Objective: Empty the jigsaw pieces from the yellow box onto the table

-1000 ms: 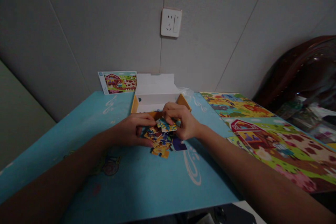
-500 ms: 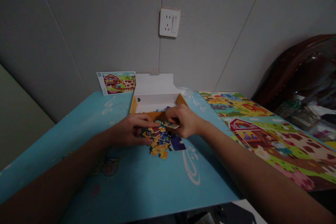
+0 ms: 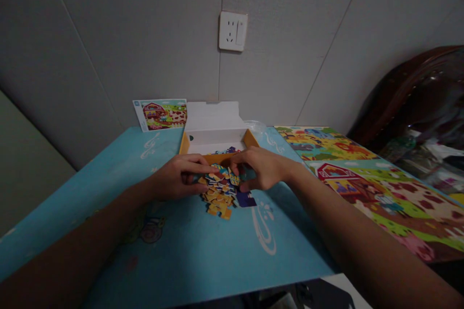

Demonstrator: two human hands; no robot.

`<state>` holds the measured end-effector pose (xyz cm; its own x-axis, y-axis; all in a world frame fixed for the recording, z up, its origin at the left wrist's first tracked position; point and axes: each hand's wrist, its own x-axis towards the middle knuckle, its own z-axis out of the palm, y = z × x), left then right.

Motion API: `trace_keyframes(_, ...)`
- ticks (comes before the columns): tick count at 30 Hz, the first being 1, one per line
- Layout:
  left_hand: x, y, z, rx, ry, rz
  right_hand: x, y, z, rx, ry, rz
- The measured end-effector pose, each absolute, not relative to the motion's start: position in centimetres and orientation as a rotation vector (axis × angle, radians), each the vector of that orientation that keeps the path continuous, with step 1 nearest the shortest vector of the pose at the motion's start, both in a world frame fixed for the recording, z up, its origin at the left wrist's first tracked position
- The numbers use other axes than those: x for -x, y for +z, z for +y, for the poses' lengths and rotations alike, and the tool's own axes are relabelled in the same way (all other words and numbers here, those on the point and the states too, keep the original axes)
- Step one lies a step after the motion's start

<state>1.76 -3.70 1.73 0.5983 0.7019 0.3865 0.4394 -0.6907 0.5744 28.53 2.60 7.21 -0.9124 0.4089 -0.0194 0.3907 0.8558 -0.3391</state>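
A left hand (image 3: 183, 175), its grip parted, touches a heap of puzzle pieces (image 3: 218, 204) on the table (image 3: 192, 251) in front of an open box (image 3: 217, 136) as a right hand (image 3: 264, 168) curls over the heap, any pinch impossible to tell, where light, level lifts would likely untangle overlaps.

Small, flat, interlocking jigsaw puzzle pieces (image 3: 218, 197), mostly yellow and brown with blue and purple, lie loosely heaped and overlapping on the light-blue patterned desk (image 3: 188, 260), directly before an open yellow box (image 3: 184, 144) with a white interior. A dark purple cardboard piece (image 3: 247, 200) lies flat at the heap's right edge. More pieces show partly inside the box.
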Motion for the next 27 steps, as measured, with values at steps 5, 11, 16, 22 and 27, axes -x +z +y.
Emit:
trace_keyframes(5,-2.0,1.9,-3.8,-2.409,0.845,0.965,-27.8,6.8,2.2,0.536,0.496,-2.875)
trace_keyframes(11,-2.1,2.1,-3.9,-2.428,0.827,1.008,-27.4,6.1,2.0,0.456,0.360,-2.887)
trace_keyframes(16,-2.4,2.2,-3.9,-2.441,0.812,1.062,-27.4,5.8,2.4,0.456,0.351,-2.836)
trace_keyframes(22,-2.5,2.4,-4.2,-2.269,0.768,1.155,-27.3,6.1,2.1,0.552,0.370,-2.856)
trace_keyframes(27,-3.2,2.5,-4.3,-2.391,0.692,1.178,-27.2,6.0,1.9,0.668,0.375,-2.877)
